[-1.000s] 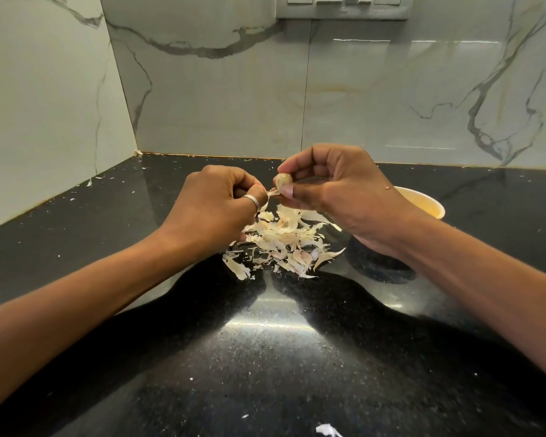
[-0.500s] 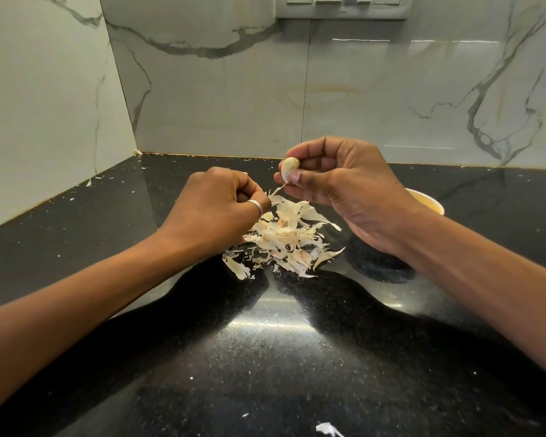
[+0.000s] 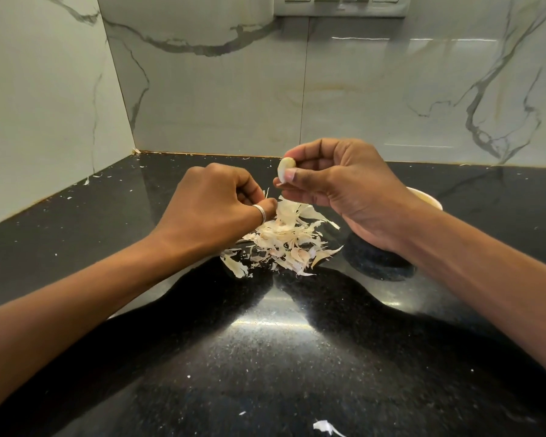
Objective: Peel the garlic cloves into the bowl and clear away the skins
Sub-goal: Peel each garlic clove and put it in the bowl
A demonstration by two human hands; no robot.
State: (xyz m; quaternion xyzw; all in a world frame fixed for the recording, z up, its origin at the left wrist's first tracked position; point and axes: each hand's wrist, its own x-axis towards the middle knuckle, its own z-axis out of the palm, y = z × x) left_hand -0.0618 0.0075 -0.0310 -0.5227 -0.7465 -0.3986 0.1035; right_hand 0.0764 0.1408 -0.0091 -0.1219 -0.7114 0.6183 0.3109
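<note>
The right grip is closed on a garlic clove. Its thumb and first finger pinch the clove, which is bare and pale and is held up in the air. The other fingers curl in behind it. The left grip is just beside the right one and a bit lower, not touching it. Its fingers are curled in tight, and a thin strip of skin pokes up from its pinched fingertips. A ring sits on its thumb. Right below both grips, a pile of skins lies on the black desk. The bowl sits behind the right wrist, and only its pale rim shows. One loose scrap lies far from the grips.
</note>
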